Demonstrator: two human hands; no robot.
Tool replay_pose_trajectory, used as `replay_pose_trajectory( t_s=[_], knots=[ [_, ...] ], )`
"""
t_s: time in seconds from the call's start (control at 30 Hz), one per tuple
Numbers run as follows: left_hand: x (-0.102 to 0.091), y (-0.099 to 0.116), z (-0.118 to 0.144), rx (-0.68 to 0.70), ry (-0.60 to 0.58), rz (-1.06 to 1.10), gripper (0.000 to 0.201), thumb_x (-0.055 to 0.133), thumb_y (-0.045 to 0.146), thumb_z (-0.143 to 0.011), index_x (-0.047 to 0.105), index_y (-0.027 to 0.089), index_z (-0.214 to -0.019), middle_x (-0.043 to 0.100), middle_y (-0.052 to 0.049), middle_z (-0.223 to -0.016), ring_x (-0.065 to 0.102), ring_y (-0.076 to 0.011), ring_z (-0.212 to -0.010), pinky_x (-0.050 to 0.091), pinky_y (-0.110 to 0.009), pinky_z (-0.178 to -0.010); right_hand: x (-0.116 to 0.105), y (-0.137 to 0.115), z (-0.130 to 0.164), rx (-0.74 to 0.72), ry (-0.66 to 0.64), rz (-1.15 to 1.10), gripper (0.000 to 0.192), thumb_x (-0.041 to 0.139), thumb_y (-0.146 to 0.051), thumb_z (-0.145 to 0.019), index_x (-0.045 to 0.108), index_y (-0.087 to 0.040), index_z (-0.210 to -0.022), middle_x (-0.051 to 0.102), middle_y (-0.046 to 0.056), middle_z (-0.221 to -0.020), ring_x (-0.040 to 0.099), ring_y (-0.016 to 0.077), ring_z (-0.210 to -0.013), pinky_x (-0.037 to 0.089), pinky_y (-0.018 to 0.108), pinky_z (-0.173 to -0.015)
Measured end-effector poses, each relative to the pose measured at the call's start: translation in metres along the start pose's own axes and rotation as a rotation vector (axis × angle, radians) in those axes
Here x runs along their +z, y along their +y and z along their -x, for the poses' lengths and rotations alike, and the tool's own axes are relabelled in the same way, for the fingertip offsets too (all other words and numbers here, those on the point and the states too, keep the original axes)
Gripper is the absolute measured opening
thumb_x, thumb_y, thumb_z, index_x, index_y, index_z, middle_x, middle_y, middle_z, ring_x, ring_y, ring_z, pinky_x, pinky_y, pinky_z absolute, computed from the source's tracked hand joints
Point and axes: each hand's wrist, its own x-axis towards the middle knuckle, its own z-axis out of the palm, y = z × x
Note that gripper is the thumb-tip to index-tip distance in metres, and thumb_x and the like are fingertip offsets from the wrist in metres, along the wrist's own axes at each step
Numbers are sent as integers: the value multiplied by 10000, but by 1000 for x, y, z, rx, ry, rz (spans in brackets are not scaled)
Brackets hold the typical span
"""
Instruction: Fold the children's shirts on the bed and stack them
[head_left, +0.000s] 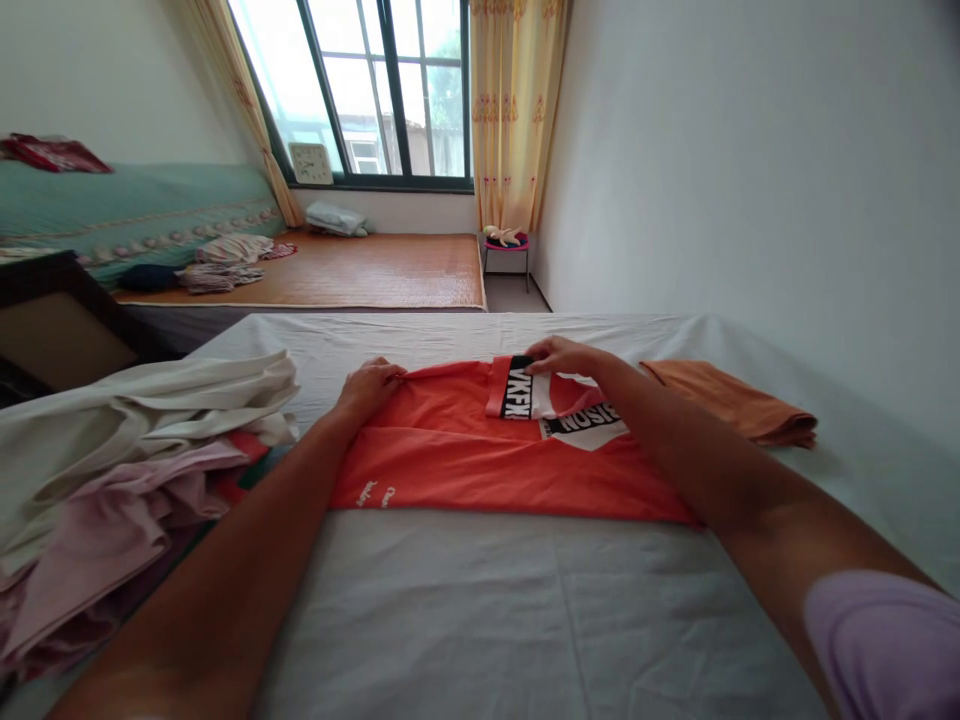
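Observation:
An orange-red T-shirt (450, 470) lies partly folded on the white sheet, its long side running left to right. White lettering marks its near left corner, and black and white printed panels show on its right half. At the shirt's far left corner, my left hand (367, 388) has its fingers closed on the fabric edge. My right hand (566, 355) pinches the sleeve (517, 388) with the black and white lettered band, which is laid over the body. My right forearm hides part of the shirt's right end.
A folded orange-brown garment (731, 400) lies to the right. Heaped at left are white clothes (142, 420) and pink clothes (112, 510), beside a dark-framed chair or panel (60, 320). Beyond are a mat-covered bed (375, 270), a small pink stool (507, 243) and a wall at right.

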Motion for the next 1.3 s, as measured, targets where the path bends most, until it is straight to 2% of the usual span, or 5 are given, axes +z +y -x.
replay_pose_trajectory(
  t_s=[0.27, 0.5, 0.63, 0.8, 1.3],
  knots=[
    [-23, 3, -28, -51, 45, -56, 347, 390, 369, -904, 672, 260, -1075, 615, -48, -1124, 592, -210, -1055, 468, -290, -857, -90, 14, 22, 238, 771, -178, 239, 664, -395, -803, 577, -175, -838, 614, 17, -740, 516, 83, -608, 466, 252, -640],
    [-17, 7, -40, -94, -134, -111, 346, 395, 377, -891, 660, 284, -1092, 673, -40, -1136, 614, -222, -1035, 467, -297, -848, -1, -6, 28, -100, 49, 241, 472, 717, -492, -727, 653, -231, -1115, 677, 64, -1099, 621, 204, -959, 476, 275, -818],
    [-11, 2, -35, -93, -137, -99, 363, 384, 399, -892, 659, 295, -1105, 677, -34, -1167, 611, -228, -1067, 470, -299, -850, 24, -7, 18, -59, 255, 568, 201, 628, -329, -805, 692, -182, -925, 701, 99, -954, 617, 248, -962, 448, 285, -813],
    [-18, -7, -41, -144, -145, -102, 391, 398, 451, -870, 670, 304, -1109, 709, -24, -1097, 644, -230, -1005, 483, -288, -802, -31, 13, 12, 233, 630, -66, 201, 589, -355, -837, 621, -156, -841, 615, 32, -629, 568, 158, -593, 424, 245, -548],
    [-73, 4, 1, 87, 45, 22, 362, 440, 273, -793, 729, 254, -1010, 687, -16, -1059, 614, -212, -1004, 460, -295, -923, -36, -28, 96, -271, 395, -382, 403, 723, -458, -728, 676, -176, -1013, 719, 45, -936, 651, 184, -878, 518, 291, -798]
  ],
)
